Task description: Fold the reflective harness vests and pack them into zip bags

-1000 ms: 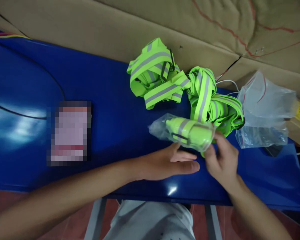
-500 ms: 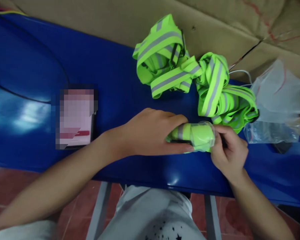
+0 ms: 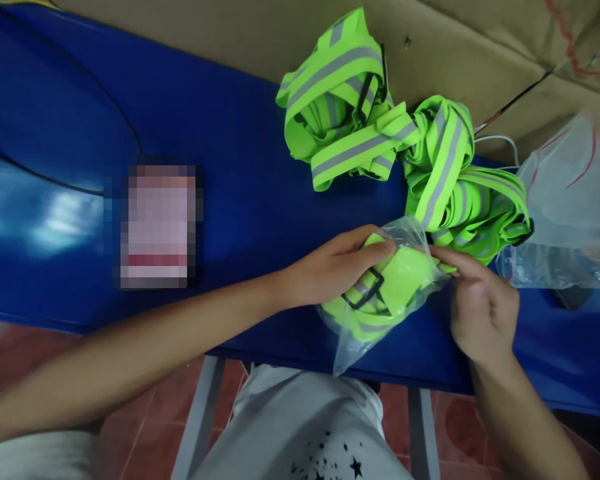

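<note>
Surface: blue table (image 3: 220, 153), glossy, backed by tan cardboard (image 3: 220, 40); red tiled floor (image 3: 145, 427) and two grey table legs (image 3: 195, 427) show below its near edge. Item 1: clear bag (image 3: 360, 340), one, lying at the near edge of the table right of centre, with its loose lower corner hanging past the edge. Item 2: folded strap (image 3: 400, 280), one, neon green with grey reflective stripes, inside the clear bag; one black buckle (image 3: 364, 293) shows on it through the film. Left hand (image 3: 330, 270): fingers curled over the top of the bag, closed around the folded strap from the left side. Right hand (image 3: 485, 307): fingers loosely together and extended, the tips touching the bag's right edge; whether they pinch the film cannot be told. Item 3: loose strap bundles (image 3: 340, 100), two lumps of the same green striped webbing, joined in the middle, on the table just behind the bag, the right lump nearly touching it; the number of separate straps within cannot be told. Item 4: empty bags (image 3: 570, 200), a heap of clear film with red lines at the table's right end, count not legible. Item 5: blurred rectangle (image 3: 157, 227), one, flat on the table, well apart to the left of the hands. Item 6: dark cable (image 3: 55, 183), one, curving across the left of the table. Item 7: white wire (image 3: 500, 140), one, behind the right lump.
</note>
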Demonstrator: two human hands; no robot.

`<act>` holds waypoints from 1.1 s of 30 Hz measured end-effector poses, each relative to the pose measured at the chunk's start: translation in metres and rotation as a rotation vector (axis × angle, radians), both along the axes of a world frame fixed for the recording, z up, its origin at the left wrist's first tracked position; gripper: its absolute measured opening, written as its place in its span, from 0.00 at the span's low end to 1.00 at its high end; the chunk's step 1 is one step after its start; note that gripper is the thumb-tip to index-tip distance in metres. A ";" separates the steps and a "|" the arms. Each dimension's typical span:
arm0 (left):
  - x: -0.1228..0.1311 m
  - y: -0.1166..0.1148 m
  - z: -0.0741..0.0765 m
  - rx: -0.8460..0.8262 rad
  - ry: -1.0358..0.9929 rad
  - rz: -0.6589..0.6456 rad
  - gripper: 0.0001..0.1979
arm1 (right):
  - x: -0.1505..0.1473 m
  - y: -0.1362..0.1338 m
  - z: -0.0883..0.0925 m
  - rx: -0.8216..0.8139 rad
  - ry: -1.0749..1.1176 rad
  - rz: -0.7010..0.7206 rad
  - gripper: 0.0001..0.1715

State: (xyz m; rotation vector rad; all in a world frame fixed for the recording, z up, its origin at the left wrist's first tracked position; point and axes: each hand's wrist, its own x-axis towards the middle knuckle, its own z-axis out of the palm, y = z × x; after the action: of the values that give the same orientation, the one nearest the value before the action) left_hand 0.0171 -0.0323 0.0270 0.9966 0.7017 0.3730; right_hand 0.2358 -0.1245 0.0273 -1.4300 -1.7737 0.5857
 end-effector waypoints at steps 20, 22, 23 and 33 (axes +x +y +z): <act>-0.011 0.014 -0.001 -0.280 -0.247 -0.233 0.25 | 0.004 0.004 0.007 -0.119 0.152 0.117 0.24; -0.009 0.013 -0.004 -0.252 -0.202 -0.171 0.25 | 0.006 0.004 0.005 -0.113 0.184 0.080 0.23; -0.008 0.013 -0.004 -0.239 -0.182 -0.130 0.24 | 0.007 0.004 0.005 -0.111 0.185 0.074 0.23; -0.010 0.006 0.005 -0.126 -0.143 0.001 0.28 | 0.006 0.009 0.012 -0.015 0.075 0.185 0.24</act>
State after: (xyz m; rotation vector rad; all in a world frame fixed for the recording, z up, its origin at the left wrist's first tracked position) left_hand 0.0072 -0.0262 0.0320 0.8421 0.5890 0.3920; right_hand 0.2421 -0.1159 0.0393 -1.2454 -1.8573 0.7403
